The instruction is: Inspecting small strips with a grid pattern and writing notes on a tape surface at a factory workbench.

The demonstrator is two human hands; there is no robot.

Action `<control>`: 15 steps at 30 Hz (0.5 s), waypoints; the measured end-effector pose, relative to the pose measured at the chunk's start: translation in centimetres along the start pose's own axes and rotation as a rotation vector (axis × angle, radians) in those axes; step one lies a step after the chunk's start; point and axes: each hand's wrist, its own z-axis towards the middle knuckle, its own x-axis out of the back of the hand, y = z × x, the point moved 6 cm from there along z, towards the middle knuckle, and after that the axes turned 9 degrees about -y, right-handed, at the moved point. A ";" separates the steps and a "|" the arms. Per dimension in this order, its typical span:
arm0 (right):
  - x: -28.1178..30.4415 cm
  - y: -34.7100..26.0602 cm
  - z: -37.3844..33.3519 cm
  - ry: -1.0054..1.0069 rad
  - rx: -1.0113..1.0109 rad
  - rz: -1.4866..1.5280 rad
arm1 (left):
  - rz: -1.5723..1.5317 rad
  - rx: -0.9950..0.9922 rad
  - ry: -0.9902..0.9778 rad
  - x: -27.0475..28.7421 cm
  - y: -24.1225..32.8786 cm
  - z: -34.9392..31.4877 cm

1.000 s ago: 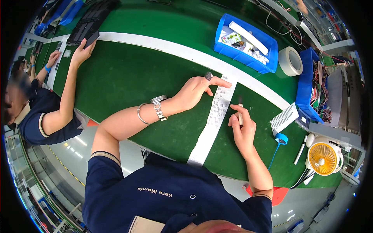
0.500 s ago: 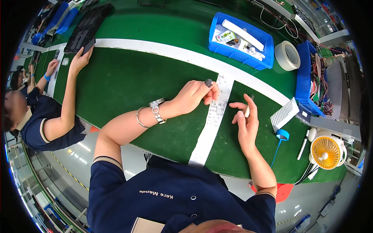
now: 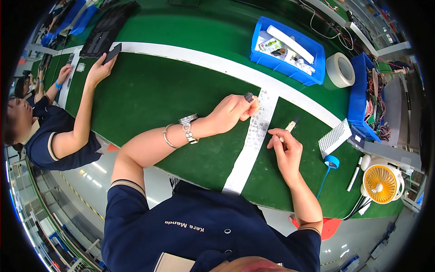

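Observation:
My left hand [image 3: 232, 112] is closed above the left edge of a white strip [image 3: 244, 158] with handwriting that runs across the green table. At its thumb tip shows a small dark grey patterned piece [image 3: 248, 97]; whether it is worn or held, I cannot tell. Whatever lies within the curled fingers is hidden. To the right of the strip, my right hand [image 3: 287, 153] grips a slim white pen-shaped tool [image 3: 290, 125], its dark tip pointing up and away from me. The two hands are apart.
A blue bin [image 3: 290, 72] of packets stands beyond my hands, beside a tape roll [image 3: 340, 70]. Rightward are a blue bin of wires [image 3: 358, 90], a perforated white sheet [image 3: 334, 137], a blue round object [image 3: 331, 161], and a fan [image 3: 379, 183]. A co-worker's hand [image 3: 100, 70] holds a dark flat piece.
My right hand has closed its fingers more, and the pen-shaped tool now points up and away. My left fingers are curled tighter. The co-worker's hand has shifted from the black tray.

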 end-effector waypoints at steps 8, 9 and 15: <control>-0.2 0.3 -0.4 0.040 0.010 -0.110 | -0.028 0.001 -0.017 -0.1 -0.4 -0.2; -0.2 0.4 -0.4 0.061 0.024 -0.062 | -0.029 0.002 -0.020 -0.1 -0.5 -0.2; 0.1 0.1 -0.3 0.054 0.035 0.005 | -0.029 -0.004 -0.028 -0.2 -0.4 0.0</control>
